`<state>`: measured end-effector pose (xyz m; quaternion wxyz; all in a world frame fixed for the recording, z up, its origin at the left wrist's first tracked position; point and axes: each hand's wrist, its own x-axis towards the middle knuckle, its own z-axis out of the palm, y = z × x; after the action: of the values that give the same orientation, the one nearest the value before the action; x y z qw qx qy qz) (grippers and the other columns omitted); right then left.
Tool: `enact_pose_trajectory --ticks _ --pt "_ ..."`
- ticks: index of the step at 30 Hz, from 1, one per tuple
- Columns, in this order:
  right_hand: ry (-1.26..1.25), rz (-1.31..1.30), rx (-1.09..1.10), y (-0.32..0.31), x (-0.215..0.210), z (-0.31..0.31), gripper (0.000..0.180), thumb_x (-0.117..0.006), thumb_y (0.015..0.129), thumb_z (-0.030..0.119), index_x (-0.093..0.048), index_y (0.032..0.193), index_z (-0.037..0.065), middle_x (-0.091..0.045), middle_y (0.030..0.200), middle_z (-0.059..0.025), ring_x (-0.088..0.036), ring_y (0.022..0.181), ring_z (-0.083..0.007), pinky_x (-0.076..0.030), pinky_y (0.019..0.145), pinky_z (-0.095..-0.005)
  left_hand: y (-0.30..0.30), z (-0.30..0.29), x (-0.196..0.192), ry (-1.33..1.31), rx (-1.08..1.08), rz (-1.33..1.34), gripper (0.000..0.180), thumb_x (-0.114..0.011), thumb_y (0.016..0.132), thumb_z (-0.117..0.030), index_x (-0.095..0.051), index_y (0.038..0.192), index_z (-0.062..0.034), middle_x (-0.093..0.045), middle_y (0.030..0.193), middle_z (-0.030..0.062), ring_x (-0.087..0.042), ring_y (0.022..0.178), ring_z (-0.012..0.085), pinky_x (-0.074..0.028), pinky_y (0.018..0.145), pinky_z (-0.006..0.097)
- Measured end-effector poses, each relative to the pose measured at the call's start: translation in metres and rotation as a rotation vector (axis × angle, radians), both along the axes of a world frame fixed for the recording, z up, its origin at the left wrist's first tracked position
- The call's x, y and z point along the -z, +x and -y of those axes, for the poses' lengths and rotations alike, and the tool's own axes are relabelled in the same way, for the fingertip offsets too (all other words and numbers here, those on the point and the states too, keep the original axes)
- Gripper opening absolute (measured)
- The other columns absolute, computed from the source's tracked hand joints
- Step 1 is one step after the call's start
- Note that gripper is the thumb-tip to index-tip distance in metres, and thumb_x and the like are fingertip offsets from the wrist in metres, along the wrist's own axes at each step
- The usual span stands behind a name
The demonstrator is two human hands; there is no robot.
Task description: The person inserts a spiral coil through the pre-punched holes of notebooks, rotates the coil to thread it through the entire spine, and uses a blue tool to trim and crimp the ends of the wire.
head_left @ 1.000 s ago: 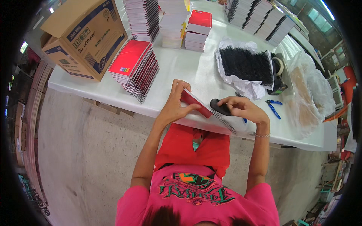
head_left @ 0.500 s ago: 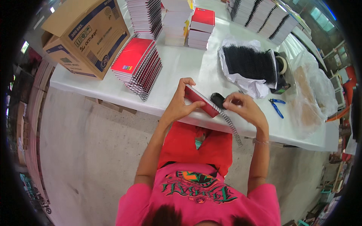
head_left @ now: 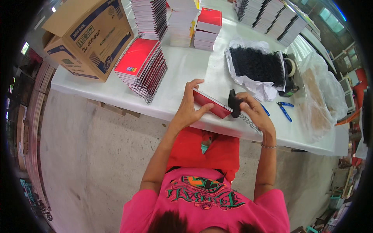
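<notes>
My left hand (head_left: 189,110) is closed around a small red notebook (head_left: 211,104), thumb on its cover, its bound edge turned up and to the right. A black wire coil (head_left: 250,124) runs partly through that edge. Its loose end trails past the notebook's near right corner, below my right hand (head_left: 254,112). Closed fingers of that hand hold a black, curved object (head_left: 234,103) upright against the coil at the corner; its exact kind is unclear. Part of a blue handle (head_left: 265,110) shows just behind the right hand.
Coil-bound red notebooks (head_left: 142,64) are stacked at left, beside an open cardboard box (head_left: 91,42). Unbound stacks (head_left: 208,29) stand farther back. Black coils (head_left: 256,64) lie on white paper. Blue-handled cutters (head_left: 286,110) and a clear plastic bag (head_left: 320,97) are at right on the white table.
My right hand has picked up the black object from the table and brought it upright to the notebook's corner. The coil's loose end has swung to the right.
</notes>
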<state>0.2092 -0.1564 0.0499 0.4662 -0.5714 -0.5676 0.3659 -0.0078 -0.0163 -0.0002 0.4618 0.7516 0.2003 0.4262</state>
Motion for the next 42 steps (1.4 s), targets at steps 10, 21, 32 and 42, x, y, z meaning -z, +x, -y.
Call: enact_pose_trajectory --ticks 10,21,32,42 --pt "0.018 -0.031 0.227 0.016 0.002 0.010 0.020 -0.052 0.101 0.014 -0.058 0.116 0.001 -0.058 0.101 -0.0015 -0.052 0.092 -0.0091 -0.047 0.076 -0.0256 0.000 0.009 -0.004 0.116 -0.115 -0.038 0.060 -0.091 0.063 -0.028 -0.050 0.102 -0.0053 -0.040 0.101 0.0104 -0.045 0.097 0.0272 -0.043 0.085 0.039" --pt "0.151 0.643 0.240 -0.033 -0.036 0.010 0.018 -0.061 0.094 0.019 -0.070 0.106 0.009 -0.066 0.098 -0.0075 -0.058 0.093 -0.0260 -0.032 0.097 -0.0397 0.015 0.025 0.002 0.123 -0.331 -0.010 0.058 -0.091 0.064 -0.024 -0.048 0.098 -0.0041 -0.039 0.101 0.0107 -0.045 0.097 0.0271 -0.042 0.083 0.040" --pt "0.223 0.593 0.498 -0.061 -0.018 0.000 0.016 -0.074 0.079 0.012 -0.068 0.094 0.011 -0.062 0.090 0.0008 -0.059 0.087 -0.0195 -0.032 0.093 -0.0388 0.017 0.028 0.004 0.125 -0.367 -0.015 0.059 -0.091 0.064 -0.023 -0.048 0.099 -0.0045 -0.040 0.102 0.0113 -0.047 0.096 0.0272 -0.043 0.082 0.040" --pt "0.189 0.511 0.488 -0.068 -0.010 0.001 0.014 -0.072 0.080 0.010 -0.065 0.092 0.010 -0.060 0.090 -0.0008 -0.058 0.086 -0.0187 -0.029 0.096 -0.0390 0.017 0.030 0.001 0.108 -0.360 -0.023 0.058 -0.091 0.064 -0.021 -0.048 0.098 -0.0043 -0.040 0.102 0.0114 -0.048 0.096 0.0270 -0.043 0.082 0.040"
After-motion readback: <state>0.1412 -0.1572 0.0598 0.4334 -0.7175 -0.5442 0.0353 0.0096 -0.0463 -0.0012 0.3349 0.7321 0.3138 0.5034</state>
